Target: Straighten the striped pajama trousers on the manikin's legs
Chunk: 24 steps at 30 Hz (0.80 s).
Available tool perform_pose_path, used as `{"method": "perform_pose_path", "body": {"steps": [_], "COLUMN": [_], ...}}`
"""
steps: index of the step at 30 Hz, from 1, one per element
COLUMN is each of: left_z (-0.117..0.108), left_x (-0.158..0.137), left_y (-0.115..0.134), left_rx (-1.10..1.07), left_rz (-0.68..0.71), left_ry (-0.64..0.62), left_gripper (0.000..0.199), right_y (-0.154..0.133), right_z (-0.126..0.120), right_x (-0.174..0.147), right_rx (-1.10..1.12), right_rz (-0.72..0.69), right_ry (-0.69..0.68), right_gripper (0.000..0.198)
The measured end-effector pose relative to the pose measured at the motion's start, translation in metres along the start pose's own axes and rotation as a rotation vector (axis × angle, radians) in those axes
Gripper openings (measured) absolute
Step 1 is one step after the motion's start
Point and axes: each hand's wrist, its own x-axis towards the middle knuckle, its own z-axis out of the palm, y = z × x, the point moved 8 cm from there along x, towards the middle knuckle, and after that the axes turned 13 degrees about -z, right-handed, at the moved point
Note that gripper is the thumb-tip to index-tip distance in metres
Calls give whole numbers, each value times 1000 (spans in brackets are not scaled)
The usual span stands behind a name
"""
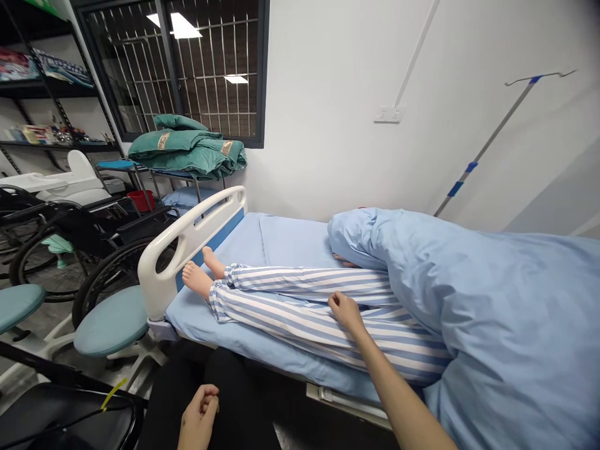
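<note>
A person or lifelike figure in blue-and-white striped trousers (285,312) lies on the bed, with bare feet (197,279) toward the footboard. My right hand (345,310) is over the trousers around knee height, its fingers curled closed. Whether any cloth is pinched in those fingers cannot be made out. A light-blue quilt (497,287) covers the upper part of the figure, bunched up above the thighs. Low in front of me, my left hand (199,412) is above my dark-clothed lap, loosely closed and holding nothing visible.
A white footboard (154,250) closes the bed's left end. Beyond it stand a round teal stool (112,320) and a wheelchair (112,240). Green folded bedding (187,147) is piled by the window. An IV pole (497,134) rises behind the bed; a black chair (79,415) is at lower left.
</note>
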Motion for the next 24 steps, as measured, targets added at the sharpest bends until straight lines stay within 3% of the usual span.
{"method": "perform_pose_path", "body": {"steps": [6,17,24], "left_z": [15,56,75], "left_x": [10,77,112], "left_y": [34,161,217], "left_rx": [-17,22,251], "left_rz": [89,321,519], "left_ry": [-69,-200,-125], "left_gripper": [30,29,22], "right_y": [-24,-40,-45], "right_z": [-7,-5,-5], "right_x": [-5,-26,-27], "right_rx": [-104,-73,-114], "right_rz": [-92,-4,-24], "right_ry": [21,184,215], "right_gripper": [18,21,20]}}
